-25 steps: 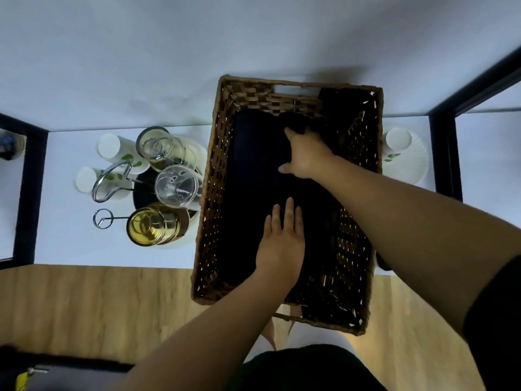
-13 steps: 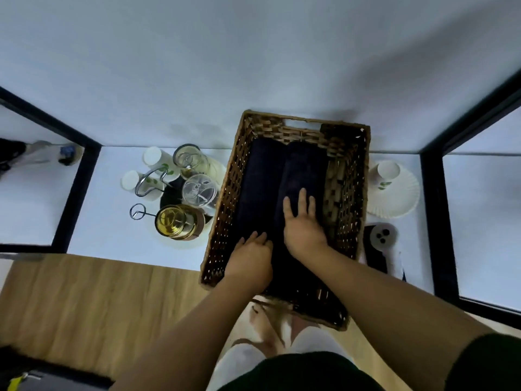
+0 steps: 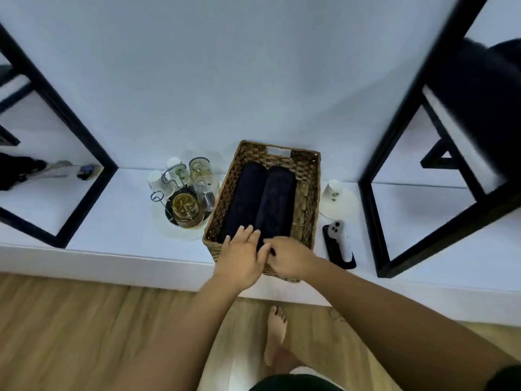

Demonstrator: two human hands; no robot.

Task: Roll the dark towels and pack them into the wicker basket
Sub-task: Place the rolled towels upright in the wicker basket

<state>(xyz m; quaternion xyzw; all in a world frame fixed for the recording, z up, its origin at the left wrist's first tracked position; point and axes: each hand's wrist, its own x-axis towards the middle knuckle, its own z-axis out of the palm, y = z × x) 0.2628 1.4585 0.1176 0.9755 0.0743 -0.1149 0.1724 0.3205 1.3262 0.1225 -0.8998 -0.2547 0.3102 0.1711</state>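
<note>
Left hand (image 3: pixel 242 253) lay flat on 2 rolled towels (image 3: pixel 248 198); beside it, right hand (image 3: pixel 290 258) curled over the basket (image 3: pixel 310 193) rim, grip hidden, impossible to tell.

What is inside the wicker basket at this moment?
A rolled dark towel and a second towel lie side by side in the wicker basket. The left hand and right hand cover their near ends; the basket floor beneath is hidden.

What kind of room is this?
Probably a hotel or guest room, though I can't be sure: rolled towels in a basket, with glasses and paper cups set out on a white shelf.
</note>
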